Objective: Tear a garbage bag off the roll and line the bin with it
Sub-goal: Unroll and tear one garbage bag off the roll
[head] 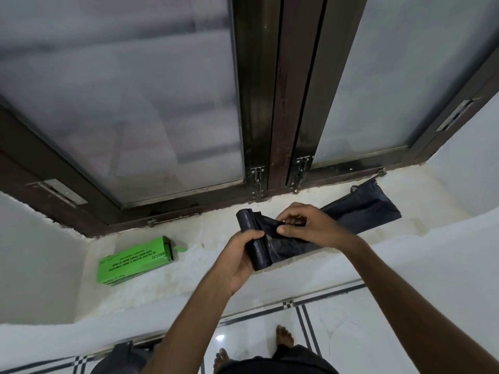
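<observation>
A black roll of garbage bags [253, 238] is held just above the white window sill [205, 255]. My left hand [240, 257] grips the roll from below and the left, thumb across its front. From the roll a black bag [361, 209] runs unrolled to the right and lies flat on the sill. My right hand [305, 225] pinches the bag's plastic right next to the roll, fingers curled over it. No bin can be made out for certain.
A green cardboard box [135, 260] with an open flap lies on the sill to the left. Behind the sill stands a dark-framed frosted window [272, 103] with bolts at its foot. Below are white floor tiles [351, 327], my bare feet and a dark object [121, 354] at the bottom left.
</observation>
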Demonstrator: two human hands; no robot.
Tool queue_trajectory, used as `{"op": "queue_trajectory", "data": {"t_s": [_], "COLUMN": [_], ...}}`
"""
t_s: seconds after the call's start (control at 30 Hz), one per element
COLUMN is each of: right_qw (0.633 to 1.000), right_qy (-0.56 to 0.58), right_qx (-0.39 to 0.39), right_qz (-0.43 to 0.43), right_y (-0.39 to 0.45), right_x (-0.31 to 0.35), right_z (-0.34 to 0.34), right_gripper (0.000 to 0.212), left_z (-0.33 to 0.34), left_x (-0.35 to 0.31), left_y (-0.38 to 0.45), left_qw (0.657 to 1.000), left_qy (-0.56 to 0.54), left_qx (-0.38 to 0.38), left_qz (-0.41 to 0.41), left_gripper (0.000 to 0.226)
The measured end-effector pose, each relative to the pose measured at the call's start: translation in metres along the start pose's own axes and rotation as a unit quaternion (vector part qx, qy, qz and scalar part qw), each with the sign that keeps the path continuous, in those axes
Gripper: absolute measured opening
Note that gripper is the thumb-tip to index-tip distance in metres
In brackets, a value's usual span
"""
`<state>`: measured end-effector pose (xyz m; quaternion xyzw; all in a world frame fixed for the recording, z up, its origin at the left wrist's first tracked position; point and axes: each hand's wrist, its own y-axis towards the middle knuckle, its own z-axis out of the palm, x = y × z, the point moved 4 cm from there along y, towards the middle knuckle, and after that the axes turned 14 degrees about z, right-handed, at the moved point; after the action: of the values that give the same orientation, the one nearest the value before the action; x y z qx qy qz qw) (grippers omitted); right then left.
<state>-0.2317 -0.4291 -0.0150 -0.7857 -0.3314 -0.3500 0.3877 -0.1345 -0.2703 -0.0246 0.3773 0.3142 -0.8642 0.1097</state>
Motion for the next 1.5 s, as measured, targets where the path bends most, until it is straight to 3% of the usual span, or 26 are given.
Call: {"op": "queue_trajectory", "data": {"t_s": [0.17, 0.33, 0.5, 0.63, 0.83, 0.93, 1.03, 1.1, 1.17, 1.23, 1.37, 1.5], "right_qw": [0.997, 0.997, 0.991, 0.979, 0.91, 0.928, 0.981, 0.996, 0.999, 0.998, 0.991, 0.956], "right_qy": [0.012, -0.053, -0.119, -0.18, -0.375, -0.335, -0.18, -0.092, -0.044, -0.05, -0.049, -0.18], "right_qx": [0.066, 0.045, -0.041, -0.09, -0.169, -0.163, -0.067, -0.004, 0.017, -0.016, -0.086, -0.187], "right_qz": [0.028, 0.033, 0.035, 0.044, 0.049, 0.014, -0.001, 0.007, 0.022, 0.027, 0.095, 0.135], "right_y": [0.005, 0.0, -0.003, -0.005, -0.012, -0.016, -0.016, -0.011, -0.006, -0.002, 0.003, 0.002], "right_x": [-0.004, -0.006, -0.011, -0.02, -0.003, 0.013, 0.019, 0.017, 0.011, 0.007, 0.006, 0.009], "right_z": [-0.006, -0.033, -0.072, -0.079, -0.065, -0.041, -0.014, -0.001, 0.006, 0.008, 0.009, 0.019], "right_gripper": [0.018, 0.023, 0.024, 0.04, 0.046, 0.048, 0.051, 0.051, 0.038, 0.013, 0.031, 0.018], "left_z": [0.001, -0.002, 0.004, 0.006, 0.0, 0.002, 0.006, 0.007, 0.008, 0.005, 0.002, 0.006], "left_x": [-0.002, 0.002, 0.008, 0.01, 0.011, 0.01, 0.008, 0.006, 0.004, 0.003, -0.006, -0.003], "left_y": [-0.005, -0.001, 0.001, 0.004, 0.007, 0.007, 0.009, 0.01, 0.01, 0.012, 0.017, 0.015], "left_qw": [0.998, 0.998, 0.999, 0.999, 0.997, 0.997, 0.995, 0.995, 0.993, 0.991, 0.983, 0.97], "left_qy": [0.034, 0.053, 0.044, 0.031, 0.066, 0.075, 0.088, 0.09, 0.104, 0.131, 0.18, 0.241], "left_qx": [0.046, 0.022, 0.01, -0.014, -0.035, -0.008, 0.026, 0.038, 0.042, 0.03, 0.003, 0.015], "left_qz": [0.003, 0.001, -0.001, -0.013, -0.011, -0.022, -0.029, -0.027, -0.02, -0.007, 0.031, 0.032], "left_gripper": [0.036, 0.034, 0.033, 0.033, 0.032, 0.033, 0.039, 0.04, 0.039, 0.034, 0.019, 0.022]}}
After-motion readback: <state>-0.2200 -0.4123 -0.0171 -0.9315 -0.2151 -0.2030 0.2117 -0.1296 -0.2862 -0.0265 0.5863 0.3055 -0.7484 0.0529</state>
